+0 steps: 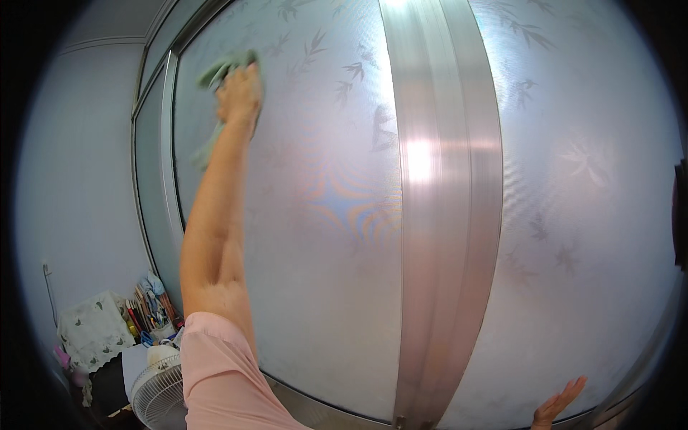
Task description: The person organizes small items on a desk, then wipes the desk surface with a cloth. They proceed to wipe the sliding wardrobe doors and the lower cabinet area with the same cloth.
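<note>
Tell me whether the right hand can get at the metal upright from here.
Probably yes: the right hand looks empty, its fingers extended, and only frosted glass shows between it and the metal upright.

Open glass runs rightward from the left hand [240,94] across the left panel [322,272] to its right edge, where a broad metal post [448,236] blocks passage. A metal frame bar [168,107] bounds its left edge. Above the right hand [555,407], the right panel [609,301] lies open.
</note>
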{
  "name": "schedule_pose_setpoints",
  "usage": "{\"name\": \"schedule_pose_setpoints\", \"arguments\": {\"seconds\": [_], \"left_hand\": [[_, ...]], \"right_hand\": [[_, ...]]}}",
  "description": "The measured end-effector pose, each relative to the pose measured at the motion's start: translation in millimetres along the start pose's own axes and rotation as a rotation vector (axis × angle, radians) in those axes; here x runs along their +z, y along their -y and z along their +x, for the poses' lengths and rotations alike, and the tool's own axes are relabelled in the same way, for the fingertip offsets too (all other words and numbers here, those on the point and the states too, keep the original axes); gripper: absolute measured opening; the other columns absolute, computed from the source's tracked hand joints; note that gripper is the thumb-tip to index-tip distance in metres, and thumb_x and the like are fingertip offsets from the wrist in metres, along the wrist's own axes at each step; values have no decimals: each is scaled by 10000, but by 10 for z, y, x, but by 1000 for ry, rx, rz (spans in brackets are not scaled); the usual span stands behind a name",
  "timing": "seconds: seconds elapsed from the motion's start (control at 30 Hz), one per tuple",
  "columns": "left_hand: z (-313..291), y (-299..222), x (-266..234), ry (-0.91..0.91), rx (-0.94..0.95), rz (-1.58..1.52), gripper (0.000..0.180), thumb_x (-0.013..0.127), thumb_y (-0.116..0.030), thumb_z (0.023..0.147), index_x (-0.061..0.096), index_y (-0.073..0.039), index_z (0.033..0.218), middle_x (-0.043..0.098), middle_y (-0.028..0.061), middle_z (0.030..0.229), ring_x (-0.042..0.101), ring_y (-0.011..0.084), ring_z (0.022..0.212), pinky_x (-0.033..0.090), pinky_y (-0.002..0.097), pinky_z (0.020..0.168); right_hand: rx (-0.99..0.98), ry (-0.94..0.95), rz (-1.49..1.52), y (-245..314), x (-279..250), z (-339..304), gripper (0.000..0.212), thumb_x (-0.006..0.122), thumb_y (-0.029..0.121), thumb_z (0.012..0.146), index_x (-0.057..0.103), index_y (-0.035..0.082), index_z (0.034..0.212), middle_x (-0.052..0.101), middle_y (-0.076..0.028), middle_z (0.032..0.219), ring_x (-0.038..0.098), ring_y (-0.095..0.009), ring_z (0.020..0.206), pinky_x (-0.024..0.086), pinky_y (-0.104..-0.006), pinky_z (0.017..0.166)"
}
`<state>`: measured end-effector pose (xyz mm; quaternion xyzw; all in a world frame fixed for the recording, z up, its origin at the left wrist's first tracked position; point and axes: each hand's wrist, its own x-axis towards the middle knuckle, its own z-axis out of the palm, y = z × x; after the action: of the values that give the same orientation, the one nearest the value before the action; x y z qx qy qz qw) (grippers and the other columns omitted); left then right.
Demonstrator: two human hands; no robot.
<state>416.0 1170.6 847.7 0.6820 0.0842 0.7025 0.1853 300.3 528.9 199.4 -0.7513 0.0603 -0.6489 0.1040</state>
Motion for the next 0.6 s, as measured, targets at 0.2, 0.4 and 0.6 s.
{"name": "schedule_pose_setpoints", "arguments": {"seconds": [0.2, 0.4, 0.6], "left_hand": [[-1213, -920, -59, -245, 1129, -41, 367, 480, -305, 950, 581, -59, 1203, 512, 182, 1317, 412, 365, 1267, 303, 457, 1056], [-986, 108, 117, -225, 714, -46, 467, 463, -416, 942, 550, -59, 1230, 497, 181, 1328, 378, 367, 1291, 310, 463, 1055], [-1518, 894, -77, -59, 223, -98, 478, 421, -340, 968, 474, -4, 1304, 477, 222, 1330, 359, 413, 1282, 311, 462, 1049]], "right_hand": [[85, -16, 57, -8, -14, 6, 586, 273, 323, 1005, 132, 12, 1482, 117, -179, 1544, 173, -352, 1416, 221, -481, 1119], [-5, -25, 72, 100, 110, 96, 558, 270, 307, 1006, 150, 47, 1485, 109, -173, 1547, 172, -351, 1417, 231, -496, 1115], [12, -26, 113, 117, 209, 95, 534, 273, 272, 1008, 170, 44, 1479, 109, -176, 1545, 162, -354, 1418, 248, -500, 1108]]}}
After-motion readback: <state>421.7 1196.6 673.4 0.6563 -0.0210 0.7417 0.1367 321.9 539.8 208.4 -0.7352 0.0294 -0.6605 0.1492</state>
